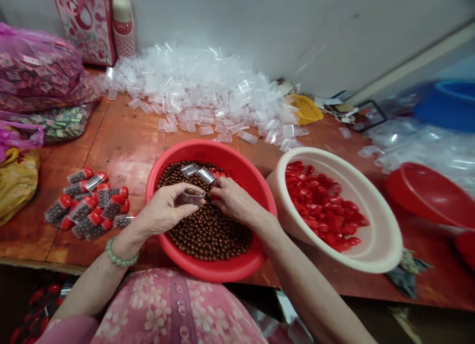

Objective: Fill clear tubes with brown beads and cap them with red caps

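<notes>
My left hand (165,209) pinches a small clear plastic box (190,195) by its sides, with some brown beads inside. It is over a red basin (212,273) that holds many round brown beads (208,237). My right hand (235,200) is beside the box's right end, fingers closed together; what they hold, if anything, is hidden. Two clear boxes (190,170) lie on the beads just beyond my hands. Some red caps (219,174) show behind my right fingers, inside the basin.
Filled boxes with red caps (83,209) lie at left. A cream basin (384,252) of red caps stands at right. Many clear boxes (208,96) are heaped against the wall. Pink bags (40,72), a yellow basket (308,110) and a red bowl (438,195) surround the work area.
</notes>
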Demonstrator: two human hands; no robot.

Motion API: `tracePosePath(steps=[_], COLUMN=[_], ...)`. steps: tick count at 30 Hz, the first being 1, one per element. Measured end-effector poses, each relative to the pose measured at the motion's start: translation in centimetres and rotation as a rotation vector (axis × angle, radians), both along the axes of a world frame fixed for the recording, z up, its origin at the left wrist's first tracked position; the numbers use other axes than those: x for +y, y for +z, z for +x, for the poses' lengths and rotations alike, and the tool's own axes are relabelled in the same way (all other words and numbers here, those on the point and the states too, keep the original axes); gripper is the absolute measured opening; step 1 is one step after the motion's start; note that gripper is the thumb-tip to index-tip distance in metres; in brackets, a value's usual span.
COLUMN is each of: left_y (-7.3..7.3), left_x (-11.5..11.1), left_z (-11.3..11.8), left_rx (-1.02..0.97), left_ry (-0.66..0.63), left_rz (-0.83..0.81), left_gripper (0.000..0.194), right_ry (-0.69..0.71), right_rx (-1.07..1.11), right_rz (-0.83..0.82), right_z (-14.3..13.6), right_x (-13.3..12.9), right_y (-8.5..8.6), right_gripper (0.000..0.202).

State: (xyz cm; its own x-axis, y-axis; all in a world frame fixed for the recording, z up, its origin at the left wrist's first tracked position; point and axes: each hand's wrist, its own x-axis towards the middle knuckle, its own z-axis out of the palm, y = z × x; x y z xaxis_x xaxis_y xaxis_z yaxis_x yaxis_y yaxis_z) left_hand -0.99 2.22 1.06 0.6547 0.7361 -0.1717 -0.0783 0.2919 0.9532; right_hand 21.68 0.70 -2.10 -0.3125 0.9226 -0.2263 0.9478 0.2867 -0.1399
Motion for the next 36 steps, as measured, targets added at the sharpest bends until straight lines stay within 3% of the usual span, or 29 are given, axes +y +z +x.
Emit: tracePosePath(steps=[6, 13, 15, 19, 24, 30, 36], left_y=[0.0, 0.2, 0.1, -0.3, -0.2, -0.8, -1.5], left_x=[-0.8, -1.8, -1.6, -1.0, -0.9, -1.1, -1.1], left_z=[0.3, 0.2, 0.3, 0.9, 0.9, 0.4, 0.3], left_rx=[-0.087, -0.111, -0.084, -0.011, -0.060, -0.198, -0.265], left_ry=[-0.028, -0.071, -0.031, 0.097, 0.046, 0.075, 0.093], left_rz=[-0.154, -0.063, -0.007, -0.008, -0.121, -0.207, -0.245], left_gripper=[0.028, 0.023, 0.021, 0.018, 0.027, 0.045, 0.048], right_ry=[-0.006, -0.179, -0.255, -0.454, -0.601, -0.629, -0.603], right_rx=[-0.074, 0.081, 0.355, 1.139, 1.470, 1.505, 1.451], right_rz=[0.050, 0.174, 0.174, 0.103, 0.119, 0.022, -0.016], right_z=[-0.2, -0.3, -0.5, -1.9, -3.6, -4.2, -4.4], right_x=[0.0, -0.9, -1.3, -1.7, -1.3, -1.6, -2.4], right_y=[-0.6, 0.6, 1.0, 2.1, 3.3, 2.8, 1.6], right_gripper=[0.021, 0.015, 0.014, 0.020, 0.019, 0.022, 0.029])
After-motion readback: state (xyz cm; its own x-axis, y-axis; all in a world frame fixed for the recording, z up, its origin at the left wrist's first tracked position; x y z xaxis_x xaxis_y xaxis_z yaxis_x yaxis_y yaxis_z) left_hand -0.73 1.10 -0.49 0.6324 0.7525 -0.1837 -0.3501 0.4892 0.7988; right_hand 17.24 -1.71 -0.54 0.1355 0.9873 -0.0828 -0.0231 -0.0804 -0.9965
